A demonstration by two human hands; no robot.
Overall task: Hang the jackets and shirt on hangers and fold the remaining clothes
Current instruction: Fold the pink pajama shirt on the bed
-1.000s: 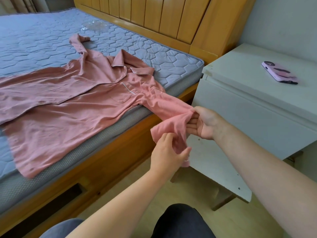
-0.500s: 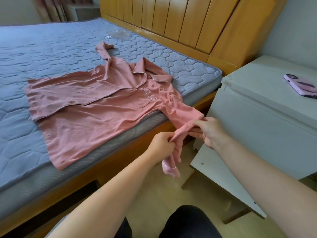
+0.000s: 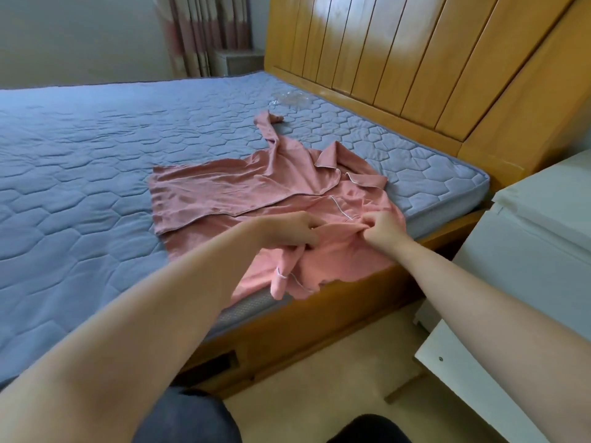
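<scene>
A pink collared pyjama shirt [image 3: 230, 190] with white piping lies front up on the blue quilted mattress [image 3: 80, 161], collar toward the headboard. Its far sleeve stretches out toward the headboard. The near sleeve is folded back over the shirt's body at the bed edge, its cuff hanging by the mattress side. My left hand [image 3: 289, 230] grips the bunched sleeve fabric. My right hand [image 3: 382, 227] pinches the cloth at the near shoulder, just below the chest pocket.
A wooden headboard [image 3: 399, 52] rises behind the bed. A white nightstand [image 3: 524, 238] stands at the right, close to the bed frame. A clear plastic wrapper [image 3: 289, 99] lies on the mattress near the headboard. Curtains hang at the back.
Both hands carried the near sleeve from beside the nightstand up onto the shirt's body on the bed. My view lifted and turned toward the mattress.
</scene>
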